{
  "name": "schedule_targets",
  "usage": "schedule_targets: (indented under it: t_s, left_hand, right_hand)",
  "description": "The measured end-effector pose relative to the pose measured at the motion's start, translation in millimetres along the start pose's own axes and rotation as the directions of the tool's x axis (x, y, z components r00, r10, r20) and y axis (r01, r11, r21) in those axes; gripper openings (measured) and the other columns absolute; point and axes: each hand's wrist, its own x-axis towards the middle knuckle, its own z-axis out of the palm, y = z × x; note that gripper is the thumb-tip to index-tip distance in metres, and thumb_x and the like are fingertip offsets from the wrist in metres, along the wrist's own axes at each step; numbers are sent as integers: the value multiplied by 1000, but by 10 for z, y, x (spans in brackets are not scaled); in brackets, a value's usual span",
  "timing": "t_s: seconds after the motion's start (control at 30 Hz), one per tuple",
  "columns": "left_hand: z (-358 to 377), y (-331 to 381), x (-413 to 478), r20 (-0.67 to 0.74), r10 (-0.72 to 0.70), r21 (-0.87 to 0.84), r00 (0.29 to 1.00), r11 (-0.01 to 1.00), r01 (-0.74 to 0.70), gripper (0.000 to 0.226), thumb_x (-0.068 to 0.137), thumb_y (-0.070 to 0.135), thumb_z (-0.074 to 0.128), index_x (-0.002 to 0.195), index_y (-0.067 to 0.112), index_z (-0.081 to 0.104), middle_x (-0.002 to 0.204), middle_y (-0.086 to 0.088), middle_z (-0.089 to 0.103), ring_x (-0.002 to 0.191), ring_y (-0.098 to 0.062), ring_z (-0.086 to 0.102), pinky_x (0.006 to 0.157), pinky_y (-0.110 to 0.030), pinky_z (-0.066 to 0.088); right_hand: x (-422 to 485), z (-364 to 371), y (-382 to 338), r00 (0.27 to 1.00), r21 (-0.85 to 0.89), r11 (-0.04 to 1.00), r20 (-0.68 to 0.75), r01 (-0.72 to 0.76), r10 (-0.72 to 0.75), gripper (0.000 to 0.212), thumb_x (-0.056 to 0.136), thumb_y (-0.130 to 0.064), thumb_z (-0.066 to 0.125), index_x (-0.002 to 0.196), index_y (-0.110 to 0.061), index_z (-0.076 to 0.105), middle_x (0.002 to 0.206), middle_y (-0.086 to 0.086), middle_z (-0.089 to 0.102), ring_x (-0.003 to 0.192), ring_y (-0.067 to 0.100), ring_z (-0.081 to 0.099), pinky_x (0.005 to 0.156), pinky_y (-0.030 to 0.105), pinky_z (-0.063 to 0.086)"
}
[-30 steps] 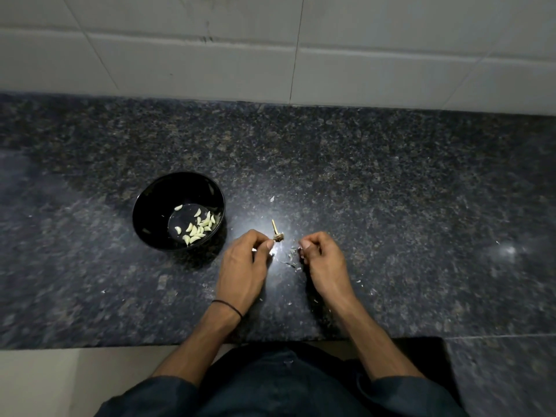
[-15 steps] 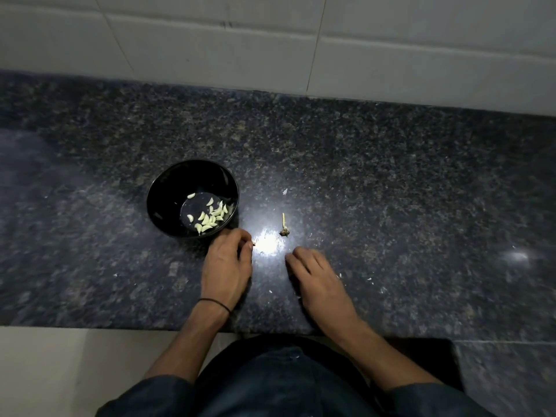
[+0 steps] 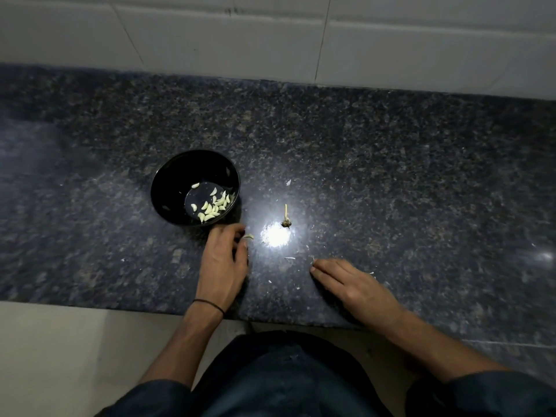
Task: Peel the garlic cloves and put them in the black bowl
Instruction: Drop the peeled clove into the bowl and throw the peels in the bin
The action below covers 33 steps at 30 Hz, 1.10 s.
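Observation:
The black bowl (image 3: 168, 188) stands on the dark granite counter and holds several peeled garlic cloves (image 3: 214, 204). My left hand (image 3: 224, 260) lies just below the bowl's near rim, fingers curled, pinching a small garlic clove (image 3: 249, 236) that sticks out at its fingertips. My right hand (image 3: 349, 284) rests flat on the counter to the right, fingers spread, holding nothing. A bare garlic stem with its root base (image 3: 286, 219) lies between the hands, further back.
Small scraps of garlic skin (image 3: 289, 258) are scattered on the counter around the hands. A bright light reflection (image 3: 275, 236) sits beside the stem. The counter's front edge (image 3: 120, 307) runs under my wrists; a tiled wall (image 3: 270, 40) stands behind.
Both hands have parted from the middle. My left hand went left toward the bowl with the clove; my right hand opened and slid right and nearer to me.

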Motion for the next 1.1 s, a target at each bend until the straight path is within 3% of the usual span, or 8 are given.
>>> schedule_targets:
  t_s: [0.17,0.27,0.43,0.53,0.67,0.8,0.93,1.1]
  left_hand:
    - [-15,42,-214,-30,-9,6,1000,1000,9,25,95,2,60,119,8,61,117,-2,47,98,-20,57,87,-36,52]
    - [3,99,-360,-71,-1,61,997,998,6,25,93,0,61,118,4,61,119,-5,47,106,-22,55,94,-36,50]
    - [58,184,-559,-101,-37,142,994,989,52,23,91,-2,62,114,1,62,119,-11,51,109,-21,52,100,-24,41]
    - [106,255,-620,-118,-60,137,991,988,76,24,91,-2,63,114,0,61,121,-10,51,111,-21,52,103,-18,36]
    - [175,353,-683,-140,-58,131,988,988,76,23,90,-3,62,113,1,62,122,-9,54,112,-20,54,104,-21,39]
    - [274,375,-750,-132,-50,165,990,984,72,20,89,-3,63,107,4,63,117,-8,58,107,-23,56,97,-33,44]
    - [365,428,-779,-124,-13,185,992,982,36,16,89,-1,62,104,5,64,113,-8,60,102,-24,56,89,-35,44]
    - [460,584,-747,-88,45,169,995,985,-30,17,93,10,56,106,9,66,117,-6,61,107,-22,57,87,-39,46]
  right_hand:
    - [80,-66,96,992,-52,992,-44,113,-116,27,100,-7,45,118,1,64,120,15,62,102,26,58,79,33,57]
    - [164,-70,153,991,-2,992,-34,127,-127,26,100,-8,45,115,-1,64,119,13,62,103,27,59,82,36,56]
    - [607,10,148,996,212,977,-91,1,18,23,98,-15,47,104,-7,67,109,6,65,98,25,59,84,35,50]
    - [879,77,65,993,150,984,-83,98,-86,17,94,-12,53,104,-9,66,108,6,62,98,22,52,78,33,51]
    - [809,83,6,949,2,950,27,313,-313,21,96,-14,53,112,-6,64,106,7,58,96,24,55,71,35,54]
    - [349,-57,217,901,-45,902,83,430,-426,37,100,-8,40,128,3,61,121,12,63,110,29,61,92,38,56]
    - [-161,-245,392,912,-74,912,117,404,-394,51,95,-8,35,142,0,53,146,14,54,135,28,51,113,36,42]
    - [-418,-272,433,948,11,951,72,309,-309,37,99,-9,41,128,2,63,132,17,62,119,30,61,93,37,57]
